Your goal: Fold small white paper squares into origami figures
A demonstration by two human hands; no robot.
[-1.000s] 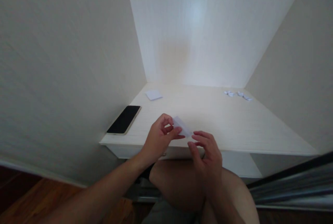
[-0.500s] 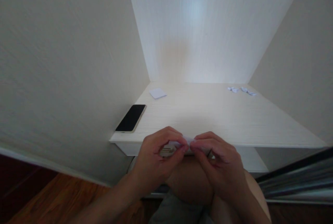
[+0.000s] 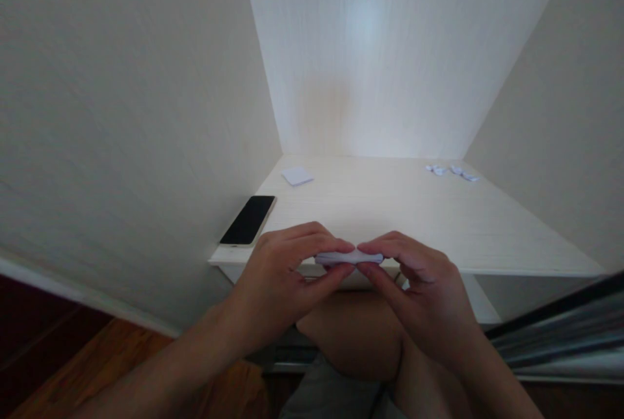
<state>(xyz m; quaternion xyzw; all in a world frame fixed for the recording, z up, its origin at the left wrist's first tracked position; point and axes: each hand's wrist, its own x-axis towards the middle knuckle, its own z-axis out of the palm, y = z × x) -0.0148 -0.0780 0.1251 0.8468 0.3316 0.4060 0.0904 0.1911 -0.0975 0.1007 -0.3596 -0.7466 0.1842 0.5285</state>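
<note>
A small folded strip of white paper (image 3: pixel 347 257) is held level just above the front edge of the white desk. My left hand (image 3: pixel 297 269) pinches it between thumb and fingers near its middle. From the other side my right hand (image 3: pixel 412 273) pinches it too, the two sets of fingertips almost touching. The paper's left end sticks out inside the curve of my left hand. Part of the strip is hidden behind my fingers.
On the desk (image 3: pixel 370 201), a black-screened phone (image 3: pixel 248 220) lies at the left edge. Behind it rests a stack of square white paper (image 3: pixel 297 176). Small folded white paper pieces (image 3: pixel 464 173) lie at the back right. Panels close in the left, back and right.
Both hands have risen slightly. The paper strip has turned so that its long, narrow edge shows more fully between my fingertips. The things on the desk stay put.
</note>
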